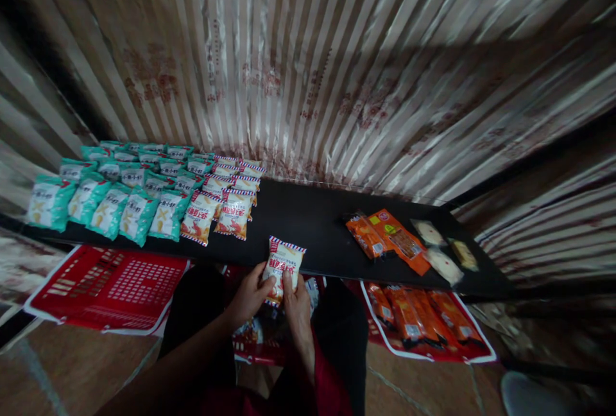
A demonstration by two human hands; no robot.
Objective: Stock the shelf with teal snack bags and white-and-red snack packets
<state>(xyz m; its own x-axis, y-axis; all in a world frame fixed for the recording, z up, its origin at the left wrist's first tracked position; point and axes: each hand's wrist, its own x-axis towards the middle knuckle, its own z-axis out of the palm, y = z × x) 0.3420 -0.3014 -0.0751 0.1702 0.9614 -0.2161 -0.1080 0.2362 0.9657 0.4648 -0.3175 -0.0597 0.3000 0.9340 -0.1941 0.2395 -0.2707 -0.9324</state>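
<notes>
Between my two hands, near the front edge of the black shelf (308, 220), is a snack bag (285, 265) with a striped top edge, red lettering and an orange lower part. My left hand (253, 294) grips its left side. On its lower right, my right hand (296, 303) is closed with the thumb on the front. Matching snack bags (233, 212) stand in rows on the shelf to the left. Beside them, farther left, are several rows of teal snack bags (137, 214).
Orange packets (402, 239) and small clear packs (443, 266) lie on the shelf's right. Below stand a red basket (144, 284) at left, one with orange packets (409, 316) at right, and another between my knees. A striped sheet (289, 69) hangs behind.
</notes>
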